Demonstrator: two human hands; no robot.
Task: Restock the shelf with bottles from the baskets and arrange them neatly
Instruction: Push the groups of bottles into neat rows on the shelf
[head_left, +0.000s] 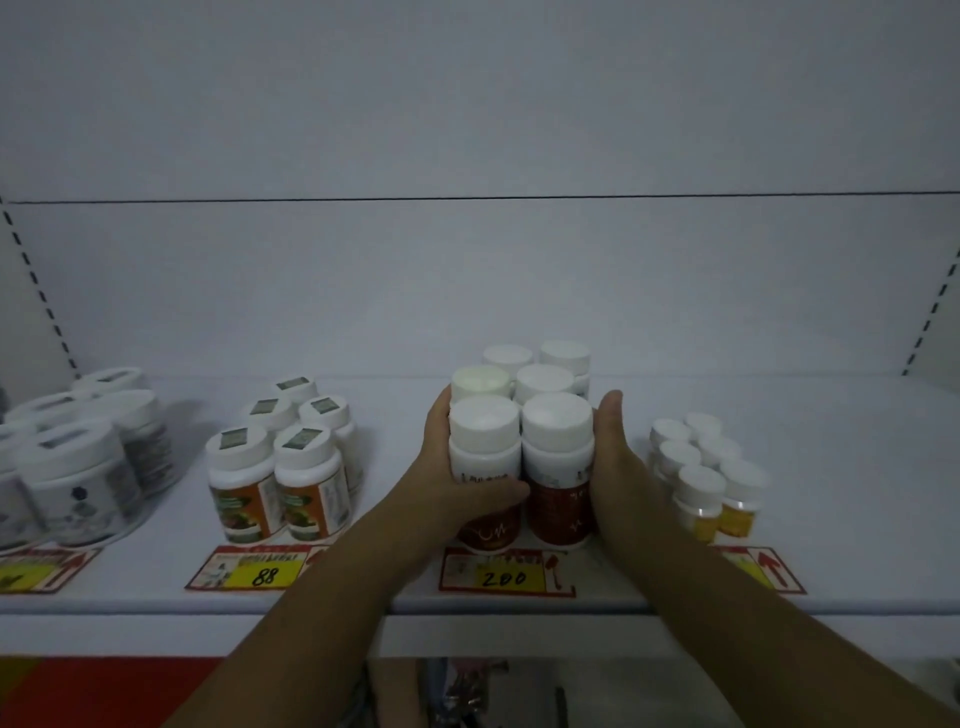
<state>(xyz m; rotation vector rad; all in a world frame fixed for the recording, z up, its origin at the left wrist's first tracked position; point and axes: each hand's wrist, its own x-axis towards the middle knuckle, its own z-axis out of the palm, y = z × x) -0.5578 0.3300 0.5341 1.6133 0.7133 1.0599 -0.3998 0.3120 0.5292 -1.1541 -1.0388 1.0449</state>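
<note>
Fingers (609, 415) flank bottles (558, 452) — white shelf (857, 467).

Both forearms reach forward, palms facing each other. The left hand (448, 467) curls its thumb across a bottle (483, 434); the right hand (615, 457) presses flat, fingers straight.

Dim, bluish cast; soft overall blur; wide-angle bending at edges; faint shadows beside bottles (78, 467).
</note>
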